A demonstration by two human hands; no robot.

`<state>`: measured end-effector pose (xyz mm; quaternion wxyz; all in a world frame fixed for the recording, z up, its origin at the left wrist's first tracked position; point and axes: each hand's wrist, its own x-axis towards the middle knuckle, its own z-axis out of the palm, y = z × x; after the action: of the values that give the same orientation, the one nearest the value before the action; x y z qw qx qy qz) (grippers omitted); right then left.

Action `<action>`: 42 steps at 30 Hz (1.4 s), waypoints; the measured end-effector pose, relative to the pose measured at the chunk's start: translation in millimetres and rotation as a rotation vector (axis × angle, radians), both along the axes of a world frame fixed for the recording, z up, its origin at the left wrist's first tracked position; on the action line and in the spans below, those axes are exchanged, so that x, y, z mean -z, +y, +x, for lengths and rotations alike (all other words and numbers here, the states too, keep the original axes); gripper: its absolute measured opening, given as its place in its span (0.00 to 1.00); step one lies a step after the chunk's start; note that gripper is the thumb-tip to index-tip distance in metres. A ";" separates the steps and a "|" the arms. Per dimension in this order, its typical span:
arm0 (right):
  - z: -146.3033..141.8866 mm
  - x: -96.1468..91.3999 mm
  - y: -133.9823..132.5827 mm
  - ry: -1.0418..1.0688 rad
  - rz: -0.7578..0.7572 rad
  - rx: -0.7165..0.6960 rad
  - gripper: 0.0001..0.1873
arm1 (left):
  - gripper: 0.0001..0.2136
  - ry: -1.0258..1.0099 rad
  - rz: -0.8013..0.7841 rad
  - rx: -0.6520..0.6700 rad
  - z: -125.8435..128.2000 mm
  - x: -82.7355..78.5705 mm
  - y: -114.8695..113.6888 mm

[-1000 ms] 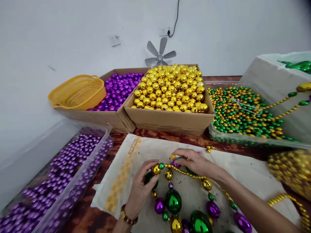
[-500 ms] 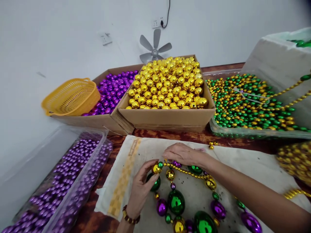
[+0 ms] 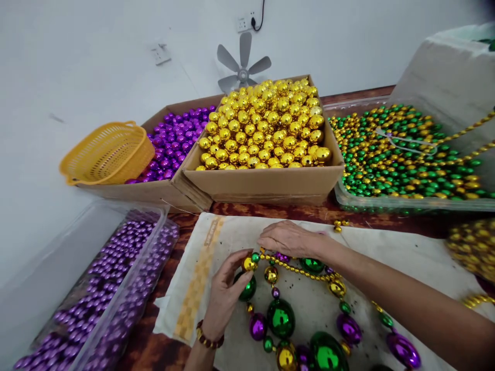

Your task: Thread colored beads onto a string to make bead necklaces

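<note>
Two hands on a bead necklace point(image 3: 281, 318)
The left hand point(image 3: 226, 291) pinches a gold bead point(image 3: 249, 264) to keep it steady on the cloth point(image 3: 386, 247); the right hand point(image 3: 288, 239) lies on top, its grip hidden.

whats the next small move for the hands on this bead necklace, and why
Probably slide the right hand along the thin gold chain to draw it taut: the left hand pinches the gold bead at the strand's top, and the right hand lies flat over the chain beside it.
</note>
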<state>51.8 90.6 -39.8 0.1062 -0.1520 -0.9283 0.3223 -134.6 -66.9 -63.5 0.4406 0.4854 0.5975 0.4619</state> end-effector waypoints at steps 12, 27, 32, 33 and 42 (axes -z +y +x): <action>1.6 -5.2 5.2 0.014 0.051 -0.017 0.24 | 0.16 0.009 -0.026 -0.024 1.6 -2.0 0.6; -4.4 -7.2 3.3 -0.017 0.112 -0.029 0.21 | 0.16 0.006 -0.015 -0.007 0.0 -2.1 -0.1; -4.0 -9.9 3.1 -0.040 0.153 -0.008 0.21 | 0.16 -0.005 -0.029 -0.012 0.1 -1.6 -0.5; -3.9 -10.2 3.2 -0.043 0.160 -0.006 0.21 | 0.16 -0.004 -0.033 -0.013 -0.1 -1.1 -0.5; -0.3 -7.6 4.9 0.004 0.230 -0.015 0.22 | 0.16 -0.005 -0.041 0.011 -0.5 -2.3 1.1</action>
<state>51.5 95.5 -32.3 0.1223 -0.1314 -0.9600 0.2149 -135.1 -65.8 -61.2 0.4545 0.4784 0.6029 0.4485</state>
